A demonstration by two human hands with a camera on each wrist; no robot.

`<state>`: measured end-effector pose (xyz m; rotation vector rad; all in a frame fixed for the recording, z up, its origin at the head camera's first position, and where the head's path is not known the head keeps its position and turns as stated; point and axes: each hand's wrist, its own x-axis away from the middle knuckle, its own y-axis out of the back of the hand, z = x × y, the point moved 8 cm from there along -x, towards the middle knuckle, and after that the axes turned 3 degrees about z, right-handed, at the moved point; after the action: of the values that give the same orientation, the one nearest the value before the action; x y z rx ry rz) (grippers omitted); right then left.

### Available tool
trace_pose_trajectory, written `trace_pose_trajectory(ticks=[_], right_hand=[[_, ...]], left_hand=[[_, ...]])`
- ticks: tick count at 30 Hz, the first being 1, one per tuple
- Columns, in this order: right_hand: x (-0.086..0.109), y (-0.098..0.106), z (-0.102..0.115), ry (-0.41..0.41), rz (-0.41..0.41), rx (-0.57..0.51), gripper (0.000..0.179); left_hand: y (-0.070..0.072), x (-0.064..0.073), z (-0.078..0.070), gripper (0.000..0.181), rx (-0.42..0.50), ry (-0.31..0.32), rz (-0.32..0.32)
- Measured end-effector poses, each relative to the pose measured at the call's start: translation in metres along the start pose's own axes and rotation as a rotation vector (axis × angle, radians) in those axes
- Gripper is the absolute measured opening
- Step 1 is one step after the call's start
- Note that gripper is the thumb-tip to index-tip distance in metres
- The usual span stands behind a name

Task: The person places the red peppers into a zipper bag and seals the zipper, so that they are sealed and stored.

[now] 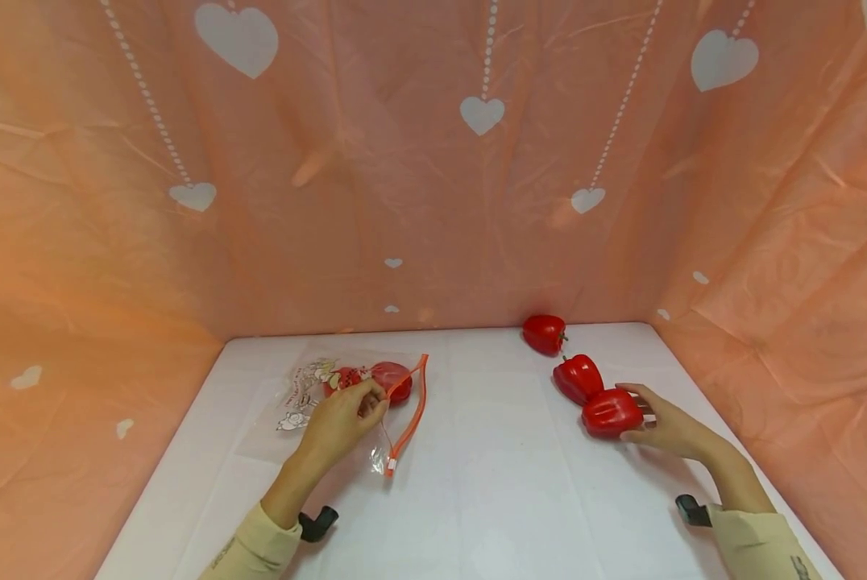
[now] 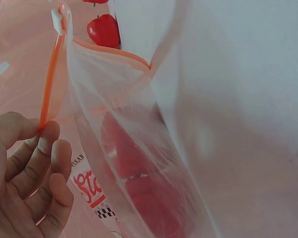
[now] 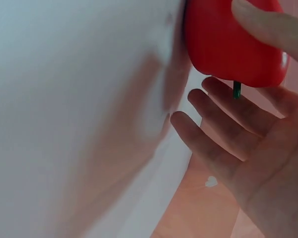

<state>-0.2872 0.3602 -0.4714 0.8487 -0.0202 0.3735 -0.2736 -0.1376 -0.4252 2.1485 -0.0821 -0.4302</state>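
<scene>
In the head view, my left hand (image 1: pixel 341 425) pinches the orange zip edge of a clear printed zip bag (image 1: pixel 294 396) on the left of the table. The bag's mouth gapes toward the right, with a white slider (image 2: pixel 57 22) at one end of the zip. Two red bell peppers (image 2: pixel 131 153) show through the plastic. On the right, my right hand (image 1: pixel 667 425) holds a red bell pepper (image 1: pixel 611 413) between thumb and forefinger. Its green stem (image 3: pixel 237 89) points toward the palm, and the other fingers are spread beside it.
A second loose pepper (image 1: pixel 578 379) sits against the held one, and a third (image 1: pixel 545 334) lies behind it near the table's back edge. The white table (image 1: pixel 491 483) is enclosed by an orange curtain (image 1: pixel 419 193) with white hearts at the back and sides.
</scene>
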Motion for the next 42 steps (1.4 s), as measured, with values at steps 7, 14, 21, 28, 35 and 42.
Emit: trace_pose_trajectory(ticks=[7, 14, 21, 28, 35, 42], right_hand=[[0.002, -0.001, -0.002, 0.014, 0.019, -0.02, 0.088], [0.001, -0.002, 0.003, 0.011, 0.0, -0.009, 0.083], [0.0, -0.007, 0.013, -0.015, -0.004, -0.038, 0.083], [-0.005, -0.016, 0.03, 0.02, -0.011, -0.019, 0.086], [-0.013, -0.024, 0.048, 0.106, -0.052, 0.001, 0.083], [-0.021, -0.035, 0.064, 0.161, -0.064, 0.015, 0.08]], left_hand=[[0.0, 0.0, -0.001, 0.007, -0.005, -0.013, -0.002], [0.0, 0.0, -0.001, 0.008, -0.007, -0.017, -0.002], [0.001, 0.0, -0.002, 0.007, -0.003, -0.027, -0.007], [0.002, 0.001, -0.003, 0.008, -0.005, -0.036, -0.018], [0.002, 0.002, -0.004, 0.009, -0.012, -0.036, -0.022], [-0.001, 0.001, -0.003, 0.01, -0.009, -0.01, 0.002]])
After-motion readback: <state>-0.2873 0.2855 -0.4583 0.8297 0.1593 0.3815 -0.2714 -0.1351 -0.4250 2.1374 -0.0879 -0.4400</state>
